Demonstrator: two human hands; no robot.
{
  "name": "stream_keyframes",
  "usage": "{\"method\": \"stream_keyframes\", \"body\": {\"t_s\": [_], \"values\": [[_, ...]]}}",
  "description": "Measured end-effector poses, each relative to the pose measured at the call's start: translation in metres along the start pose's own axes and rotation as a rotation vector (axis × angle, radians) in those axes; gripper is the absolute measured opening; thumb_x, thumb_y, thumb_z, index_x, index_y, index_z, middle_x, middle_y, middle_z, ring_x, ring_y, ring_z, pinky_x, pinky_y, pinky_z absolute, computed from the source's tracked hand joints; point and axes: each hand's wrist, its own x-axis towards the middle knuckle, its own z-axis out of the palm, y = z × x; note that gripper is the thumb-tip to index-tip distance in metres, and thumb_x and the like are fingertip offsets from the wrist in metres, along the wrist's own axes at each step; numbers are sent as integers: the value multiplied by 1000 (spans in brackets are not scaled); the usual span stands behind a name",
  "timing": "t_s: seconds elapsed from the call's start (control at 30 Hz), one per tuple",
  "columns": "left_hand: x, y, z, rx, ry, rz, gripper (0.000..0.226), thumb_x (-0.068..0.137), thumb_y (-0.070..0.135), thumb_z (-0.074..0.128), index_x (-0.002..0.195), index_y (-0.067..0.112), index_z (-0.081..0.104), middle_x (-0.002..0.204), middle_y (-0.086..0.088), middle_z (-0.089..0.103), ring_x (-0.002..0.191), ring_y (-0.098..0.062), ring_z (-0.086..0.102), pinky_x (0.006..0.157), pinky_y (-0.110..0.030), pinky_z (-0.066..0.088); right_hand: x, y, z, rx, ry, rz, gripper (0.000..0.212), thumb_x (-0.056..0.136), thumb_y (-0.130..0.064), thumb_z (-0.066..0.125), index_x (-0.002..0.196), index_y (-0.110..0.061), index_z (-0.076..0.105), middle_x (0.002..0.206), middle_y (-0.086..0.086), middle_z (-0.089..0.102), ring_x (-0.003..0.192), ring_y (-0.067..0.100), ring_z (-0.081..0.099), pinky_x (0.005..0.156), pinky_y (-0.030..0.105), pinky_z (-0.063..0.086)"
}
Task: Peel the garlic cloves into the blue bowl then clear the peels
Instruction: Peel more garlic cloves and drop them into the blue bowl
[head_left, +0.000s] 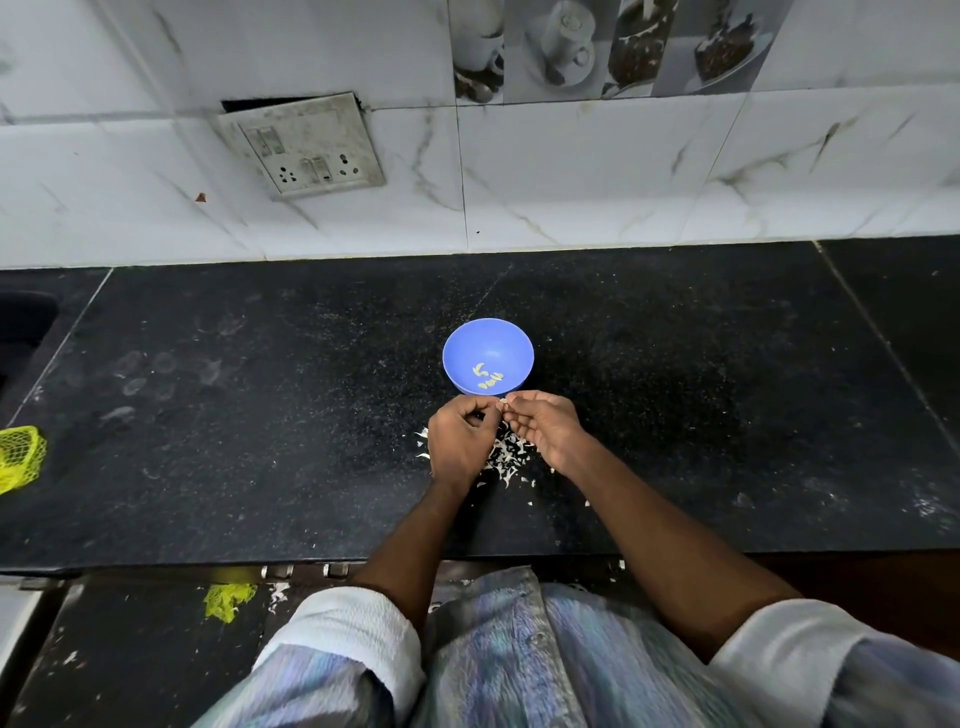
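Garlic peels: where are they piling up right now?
In the head view, the garlic peels lie scattered on the black counter near its front edge, under and between the left hand and right hand, just in front of the blue bowl.

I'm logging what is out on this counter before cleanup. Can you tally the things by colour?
Blue: 1, the bowl
Yellow: 1, the net bag at the counter's left edge
White: 1, the heap of garlic peels under the hands
Pale: about 5, the peeled cloves in the bowl
Total: about 8
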Motion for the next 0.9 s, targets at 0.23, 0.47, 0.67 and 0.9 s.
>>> {"method": "stream_keyframes", "body": {"t_s": [0.23, 0.47, 0.67, 0.9], "values": [[4, -1, 2, -25, -3, -26, 8, 85, 15, 81, 90, 21, 85, 80, 16, 78, 67, -5, 73, 67, -28, 60, 3, 2, 1, -49, 37, -25, 10, 97, 3, 62, 95, -3, 69, 79, 10, 73, 72, 14, 65, 70, 22, 55], [4, 7, 2, -122, -29, -77, 3, 82, 10, 82, 82, 12, 84, 69, 8, 77, 61, -2, 68, 63, -23, 57, 5, 3, 4, -54, 70, -2, 12, 97, 5, 61, 93, -4, 68, 80, 9, 70, 72, 14, 65, 67, 23, 53], [2, 8, 2, -147, -39, -114, 3, 82, 11, 83, 83, 13, 85, 69, 7, 77, 59, 1, 64, 62, -21, 55, 4, 4, 4, 46, 57, 72, 14, 100, 6, 57, 95, -4, 66, 84, 9, 70, 75, 14, 65, 71, 24, 52], [-2, 9, 2, -141, -46, -110, 7, 84, 10, 79, 85, 15, 84, 73, 8, 78, 62, -4, 70, 63, -23, 57, 0, 4, 3, 130, 44, 132, 19, 101, 5, 53, 95, -5, 67, 80, 6, 71, 75, 14, 64, 69, 24, 51]]}}
